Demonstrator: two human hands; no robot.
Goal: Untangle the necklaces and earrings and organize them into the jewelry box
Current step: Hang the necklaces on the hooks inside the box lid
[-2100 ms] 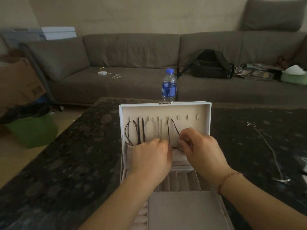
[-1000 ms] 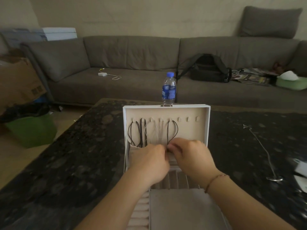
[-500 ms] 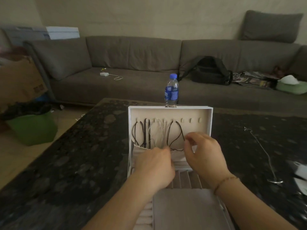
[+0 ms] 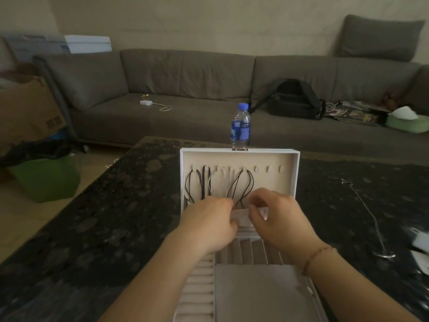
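Jewelry box (image 4: 239, 156) stands open on the dark speckled bench (image 4: 111, 228), lid upright, hooks in a row along the lid's lining. Dark cord necklaces (image 4: 241, 187) and pale chain necklaces (image 4: 220, 182) hang from the left and centre hooks; the three hooks at right are bare. Lower ends run into the fabric pocket (image 4: 241, 217) at the lid's base.

Left hand (image 4: 209, 224): fingers curled at the pocket's edge, back of hand to camera; cannot tell what it grips. Right hand (image 4: 278, 219): thumb and fingers bent, pinching the pocket's upper edge just right of the dark cords.

Silver chain (image 4: 369, 217) lies alone on the bench, well right of the box.

Water bottle (image 4: 240, 126) behind the lid: blue cap, blue label, print unreadable. Cardboard box (image 4: 30, 108) at far left carries printed marks, too blurred to read.
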